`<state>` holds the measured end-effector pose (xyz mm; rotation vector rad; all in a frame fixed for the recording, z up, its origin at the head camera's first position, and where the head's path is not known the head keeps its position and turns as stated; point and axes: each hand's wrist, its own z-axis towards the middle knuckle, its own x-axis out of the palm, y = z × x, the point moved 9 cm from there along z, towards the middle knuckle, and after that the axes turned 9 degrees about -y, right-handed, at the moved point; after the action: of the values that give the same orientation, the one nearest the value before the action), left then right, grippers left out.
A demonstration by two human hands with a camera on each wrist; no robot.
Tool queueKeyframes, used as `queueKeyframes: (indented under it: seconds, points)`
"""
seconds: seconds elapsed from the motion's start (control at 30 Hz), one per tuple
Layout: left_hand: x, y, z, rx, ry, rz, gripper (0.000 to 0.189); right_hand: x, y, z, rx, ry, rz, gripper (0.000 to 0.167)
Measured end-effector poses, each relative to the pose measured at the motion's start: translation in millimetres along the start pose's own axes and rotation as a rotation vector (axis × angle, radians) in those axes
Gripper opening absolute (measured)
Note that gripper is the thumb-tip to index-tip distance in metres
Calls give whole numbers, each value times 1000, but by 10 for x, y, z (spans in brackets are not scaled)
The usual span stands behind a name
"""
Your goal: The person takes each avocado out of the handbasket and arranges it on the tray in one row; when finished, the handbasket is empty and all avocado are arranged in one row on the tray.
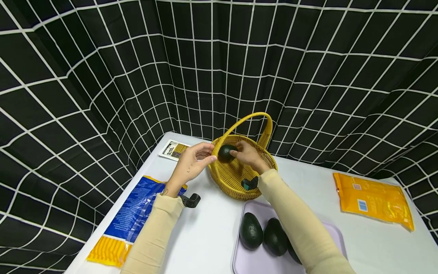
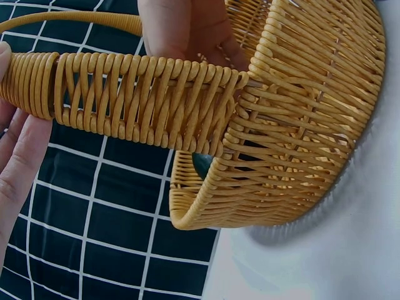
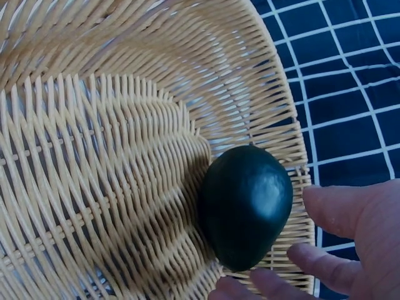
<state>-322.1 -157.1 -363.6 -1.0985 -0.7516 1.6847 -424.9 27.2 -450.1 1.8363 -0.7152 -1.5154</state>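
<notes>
A yellow wicker basket with a tall handle stands on the table. My left hand pinches the handle's left side between thumb and fingers. Inside the basket, a dark green avocado lies against the woven wall. My right hand reaches in beside it, with the thumb and fingers spread and the fingertips right at the avocado's edge. Below the basket, several more avocados lie on a lilac tray, partly hidden by my right sleeve.
A blue and orange packet lies under my left forearm. Behind the left hand is a small white and brown packet. An orange packet lies at the right. Black grid-patterned cloth hangs behind the white table.
</notes>
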Motion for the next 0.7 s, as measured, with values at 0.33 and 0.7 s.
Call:
queueKeyframes:
  seconds: [0.33, 0.7]
  points:
    - [4, 6, 1, -3, 3, -3, 27, 13, 12, -1, 24, -6, -18, 54]
    - [4, -7, -7, 0, 0, 6, 25, 80, 37, 48, 10, -3, 4, 53]
